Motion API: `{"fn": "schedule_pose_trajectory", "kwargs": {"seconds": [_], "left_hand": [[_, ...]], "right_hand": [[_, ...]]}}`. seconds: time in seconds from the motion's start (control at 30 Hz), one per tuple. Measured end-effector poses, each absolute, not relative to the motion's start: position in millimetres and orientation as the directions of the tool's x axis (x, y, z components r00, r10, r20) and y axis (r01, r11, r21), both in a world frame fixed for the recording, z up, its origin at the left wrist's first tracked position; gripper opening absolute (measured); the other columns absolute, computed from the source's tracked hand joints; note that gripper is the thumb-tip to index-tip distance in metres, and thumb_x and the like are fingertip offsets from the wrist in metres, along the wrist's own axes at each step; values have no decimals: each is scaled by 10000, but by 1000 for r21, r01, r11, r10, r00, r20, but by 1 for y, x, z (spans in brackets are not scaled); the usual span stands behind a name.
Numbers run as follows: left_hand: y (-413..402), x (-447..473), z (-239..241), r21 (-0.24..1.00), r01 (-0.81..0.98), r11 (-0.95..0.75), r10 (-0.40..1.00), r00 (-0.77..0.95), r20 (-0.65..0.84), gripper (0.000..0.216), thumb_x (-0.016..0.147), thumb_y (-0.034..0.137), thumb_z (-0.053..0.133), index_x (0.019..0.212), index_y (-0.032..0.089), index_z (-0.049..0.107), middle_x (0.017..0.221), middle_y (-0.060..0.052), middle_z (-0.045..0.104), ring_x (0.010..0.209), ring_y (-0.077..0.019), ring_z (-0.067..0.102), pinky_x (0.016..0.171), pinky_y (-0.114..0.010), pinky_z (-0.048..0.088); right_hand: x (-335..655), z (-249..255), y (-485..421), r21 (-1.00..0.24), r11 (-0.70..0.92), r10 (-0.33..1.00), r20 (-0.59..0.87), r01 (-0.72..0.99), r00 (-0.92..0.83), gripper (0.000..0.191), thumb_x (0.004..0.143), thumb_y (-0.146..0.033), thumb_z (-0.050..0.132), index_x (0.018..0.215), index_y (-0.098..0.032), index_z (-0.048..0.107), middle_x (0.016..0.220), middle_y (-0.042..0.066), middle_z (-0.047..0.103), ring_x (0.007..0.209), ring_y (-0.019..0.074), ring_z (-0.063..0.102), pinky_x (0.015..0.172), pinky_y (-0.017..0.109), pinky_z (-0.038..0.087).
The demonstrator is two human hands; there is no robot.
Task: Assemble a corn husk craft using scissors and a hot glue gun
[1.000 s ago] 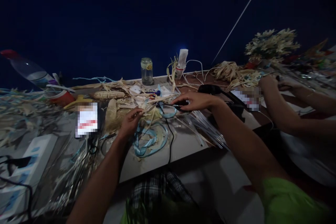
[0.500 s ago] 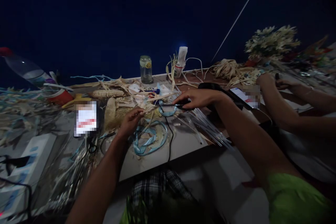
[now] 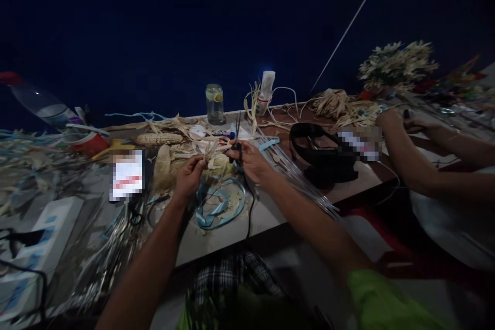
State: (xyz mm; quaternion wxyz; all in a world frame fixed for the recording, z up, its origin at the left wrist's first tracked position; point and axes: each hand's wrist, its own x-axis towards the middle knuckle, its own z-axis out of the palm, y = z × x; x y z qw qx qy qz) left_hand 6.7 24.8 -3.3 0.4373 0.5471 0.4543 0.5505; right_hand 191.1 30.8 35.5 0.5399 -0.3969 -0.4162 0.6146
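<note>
My left hand is closed, pinching a small piece of pale dry corn husk between thumb and fingers. Just to its right, my right hand is wrapped round black-handled scissors, whose blades point upward and look nearly together. The blades stand a little apart from the husk piece. Beneath both hands lies a loose coil of light blue ribbon on the pale table. A dark cable runs down beside the coil.
Corn cobs and loose husks lie behind my left hand. A glass jar stands at the back. Clear thin rods and a black headset-like object lie right. Nearby are a co-worker's arms, a power strip and a phone.
My right hand has drawn left, close to my left hand. The scissors have swung from pointing left to pointing up. The black headset-like object is now uncovered; my left hand has shifted slightly left.
</note>
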Motion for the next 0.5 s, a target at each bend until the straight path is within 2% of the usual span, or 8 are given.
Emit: {"fn": "schedule_pose_trajectory", "kwargs": {"seconds": [0.2,0.4,0.5], "left_hand": [[23,7,-3,975,15,-223,974,-45,223,221,720,386,572,736,166,585,658,14,532,666,-116,492,703,-235,380],[24,7,-7,983,-24,-183,981,-75,181,232,726,379,576,808,163,601,649,16,543,649,-106,498,683,-231,395],[29,6,-11,986,-103,-133,979,-171,114,225,706,368,598,816,173,582,650,22,538,627,-93,498,669,-225,418]], "right_hand": [[133,30,36,-899,9,1000,4,-438,14,422,518,-366,703,861,-210,514,743,-18,608,751,144,597,687,267,470],[130,30,44,-904,34,999,18,-427,41,413,516,-303,703,876,-201,528,774,-16,616,705,120,581,671,254,470],[135,22,51,-898,49,995,4,-438,103,431,514,-295,706,898,-192,540,808,-10,617,725,111,574,696,248,464]]}}
